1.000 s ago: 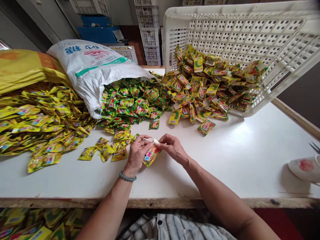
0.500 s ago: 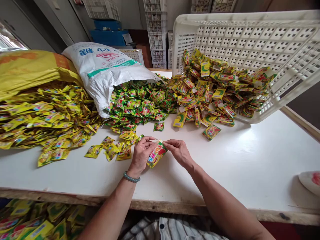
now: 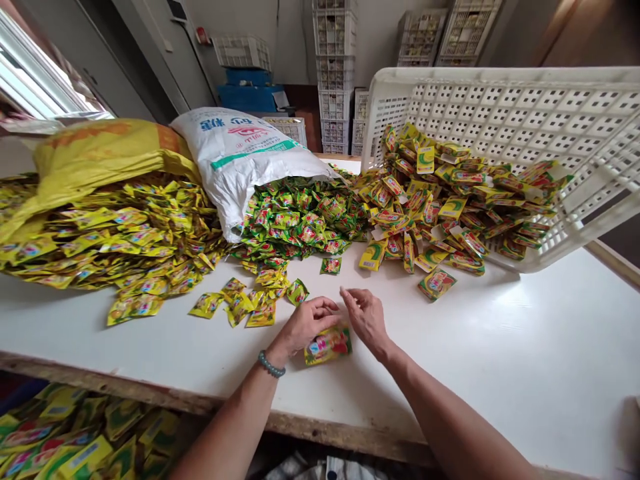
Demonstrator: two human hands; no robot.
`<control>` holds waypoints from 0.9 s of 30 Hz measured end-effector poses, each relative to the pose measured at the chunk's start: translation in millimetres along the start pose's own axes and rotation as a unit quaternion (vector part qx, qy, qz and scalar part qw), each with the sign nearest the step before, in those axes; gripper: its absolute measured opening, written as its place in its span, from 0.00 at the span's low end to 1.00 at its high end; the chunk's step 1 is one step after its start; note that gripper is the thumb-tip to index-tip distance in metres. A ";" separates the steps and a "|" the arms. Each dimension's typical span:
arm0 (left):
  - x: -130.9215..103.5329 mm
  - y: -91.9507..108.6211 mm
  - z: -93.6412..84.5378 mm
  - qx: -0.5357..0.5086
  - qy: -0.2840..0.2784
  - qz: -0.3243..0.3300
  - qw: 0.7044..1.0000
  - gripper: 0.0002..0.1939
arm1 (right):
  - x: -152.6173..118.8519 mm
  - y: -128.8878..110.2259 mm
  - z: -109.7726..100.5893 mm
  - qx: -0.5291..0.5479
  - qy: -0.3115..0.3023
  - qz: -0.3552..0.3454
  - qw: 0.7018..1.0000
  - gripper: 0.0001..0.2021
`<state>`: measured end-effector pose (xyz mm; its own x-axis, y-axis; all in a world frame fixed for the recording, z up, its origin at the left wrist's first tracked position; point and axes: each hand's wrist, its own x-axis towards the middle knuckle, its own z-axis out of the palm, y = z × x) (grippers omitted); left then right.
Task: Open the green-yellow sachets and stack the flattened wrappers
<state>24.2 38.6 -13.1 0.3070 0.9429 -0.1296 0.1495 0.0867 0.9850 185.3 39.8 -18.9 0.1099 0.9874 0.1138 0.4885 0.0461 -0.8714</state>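
Note:
A small yellow-green candy box (image 3: 327, 345) with colourful lettering is in my left hand (image 3: 306, 327), thumb along its upper edge and fingers curled behind; motion blurs it slightly. My right hand (image 3: 366, 321) is just to the right of the box, apart from it, thumb and forefinger parted and nothing visible in them. Beyond my hands lie loose yellow candy packets (image 3: 240, 305) and single green packets (image 3: 298, 291). Another candy box (image 3: 437, 285) lies flat on the table to the right.
A white plastic crate (image 3: 500, 100) lies tipped, spilling a heap of candy boxes (image 3: 430, 200). A white sack (image 3: 240, 143) spills green packets, and a yellow sack (image 3: 110, 147) spills yellow packets. More flat boxes (image 3: 75, 433) sit below the table's front edge (image 3: 300, 427).
The box has turned from slanted to nearly level and moved lower with my left hand. My right hand has let go of its top end. The view has shifted left and up.

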 end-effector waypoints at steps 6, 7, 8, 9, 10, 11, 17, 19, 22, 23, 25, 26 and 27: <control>11.1 -13.8 -17.8 0.462 0.244 0.086 0.848 0.15 | 69.3 -7.0 15.3 -0.191 -0.078 -0.137 0.969 0.21; 12.2 -17.3 -20.3 0.502 0.242 0.074 0.827 0.19 | 77.4 -7.4 20.7 -0.227 -0.103 -0.153 0.956 0.21; 12.8 -20.8 -22.1 0.527 0.226 0.064 0.817 0.21 | 83.0 -7.0 26.1 -0.260 -0.126 -0.163 0.943 0.21; 12.8 -23.9 -23.1 0.538 0.205 0.056 0.815 0.22 | 85.9 -5.8 31.2 -0.289 -0.143 -0.172 0.931 0.20; 12.7 -26.3 -23.5 0.539 0.184 0.054 0.820 0.22 | 86.2 -4.0 35.5 -0.313 -0.157 -0.182 0.919 0.18; 12.5 -28.0 -23.4 0.530 0.169 0.056 0.829 0.22 | 84.2 -1.6 38.5 -0.333 -0.167 -0.195 0.907 0.17; 18.3 -22.5 -25.4 0.288 0.237 0.059 0.926 0.16 | 55.8 9.0 27.7 -0.317 -0.180 -0.246 0.898 0.14; 21.2 -19.1 -28.1 0.225 0.242 0.055 0.942 0.13 | 47.9 8.2 21.1 -0.237 -0.155 -0.215 0.935 0.14; 22.2 -15.1 -29.4 0.040 0.197 0.049 0.978 0.14 | 38.1 3.2 17.4 -0.040 -0.140 -0.154 0.977 0.20; 21.3 -13.6 -28.9 -0.037 0.173 0.045 0.983 0.16 | 34.8 0.9 17.4 0.021 -0.141 -0.126 0.982 0.20; 18.0 -9.9 -26.8 -0.162 0.134 0.031 0.977 0.21 | 28.3 -4.1 17.0 0.119 -0.150 -0.053 0.980 0.21; 16.1 -7.7 -25.4 -0.196 0.121 0.023 0.973 0.22 | 25.0 -6.4 15.9 0.161 -0.157 -0.015 0.974 0.22; 14.2 -5.4 -24.0 -0.231 0.108 0.013 0.967 0.23 | 21.9 -8.3 14.0 0.199 -0.168 0.020 0.965 0.22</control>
<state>5.1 59.2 -17.5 0.0940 0.9876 -0.1261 -0.3064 0.1492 0.9401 171.5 63.2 -15.8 -0.1980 0.9798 -0.0266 0.1110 -0.0045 -0.9938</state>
